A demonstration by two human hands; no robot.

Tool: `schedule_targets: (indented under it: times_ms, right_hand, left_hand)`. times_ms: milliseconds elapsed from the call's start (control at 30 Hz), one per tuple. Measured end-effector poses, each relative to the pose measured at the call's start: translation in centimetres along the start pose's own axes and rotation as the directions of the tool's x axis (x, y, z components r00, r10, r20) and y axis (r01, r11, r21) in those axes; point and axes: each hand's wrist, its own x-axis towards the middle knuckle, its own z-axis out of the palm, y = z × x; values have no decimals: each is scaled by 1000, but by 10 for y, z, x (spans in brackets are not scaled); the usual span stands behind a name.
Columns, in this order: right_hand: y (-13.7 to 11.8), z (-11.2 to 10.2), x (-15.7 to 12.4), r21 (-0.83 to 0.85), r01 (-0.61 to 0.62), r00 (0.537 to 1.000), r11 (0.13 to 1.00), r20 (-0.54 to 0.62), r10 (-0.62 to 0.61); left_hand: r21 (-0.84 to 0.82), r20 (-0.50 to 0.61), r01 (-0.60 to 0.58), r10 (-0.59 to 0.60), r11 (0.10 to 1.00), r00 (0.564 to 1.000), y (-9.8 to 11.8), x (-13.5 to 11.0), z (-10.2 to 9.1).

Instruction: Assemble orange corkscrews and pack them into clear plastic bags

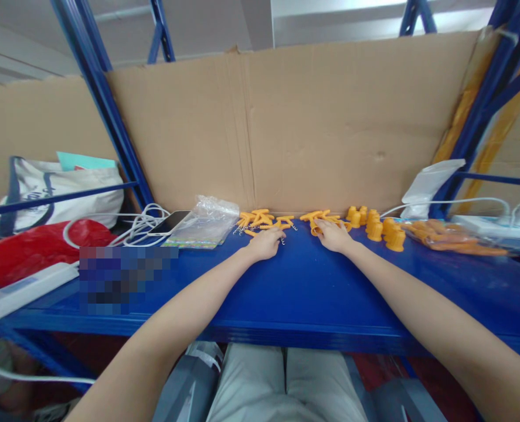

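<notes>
My left hand is closed at the near edge of a pile of orange T-handled corkscrews. A metal spiral sticks out beside its fingers, and a bit of orange handle shows by the knuckles. To the right, my right hand has its fingers curled onto an orange plastic piece with a ring-like end. Just behind it lies a second group of orange handled pieces. Further right stand several orange cup-shaped caps in rows. The fingertips of both hands are partly hidden.
The blue shelf has a cardboard wall behind it. On the left lie a clear plastic bag, a phone, white cables and a red bag. A bag of orange parts lies right.
</notes>
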Motion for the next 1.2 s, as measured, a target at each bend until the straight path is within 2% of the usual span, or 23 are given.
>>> schedule_targets:
  times_ms: [133, 267, 567, 800, 967, 1100, 1200]
  right_hand:
    - [-1, -1, -1, 15, -7, 1000, 1000, 6, 7]
    - [0, 0, 0, 20, 2, 1000, 1000, -12, -2]
    - [3, 3, 1, 3, 5, 1000, 1000, -19, -5]
    - [2, 1, 1, 16, 9, 1000, 1000, -2, -9]
    - [1, 0, 0, 7, 12, 1000, 1000, -5, -12]
    - [2, 2, 1, -5, 5, 1000, 1000, -12, -5]
    - [3, 2, 2, -5, 8, 1000, 1000, -10, -8]
  left_hand:
    - [31, 61, 108, -110, 994, 992, -2, -1, 2]
    - [41, 93, 129, -133, 991, 987, -3, 0, 5]
    - [-41, 41, -9, 10, 999, 999, -9, 3, 6]
    - [-140, 0, -146, 147, 979, 989, -5, 1, 3]
    - [-132, -11, -143, 142, 981, 990, -4, 0, 5]
    - [-107, 37, -96, 101, 990, 994, -1, 1, 8]
    - [-129, 52, -170, 178, 977, 983, 8, 0, 5]
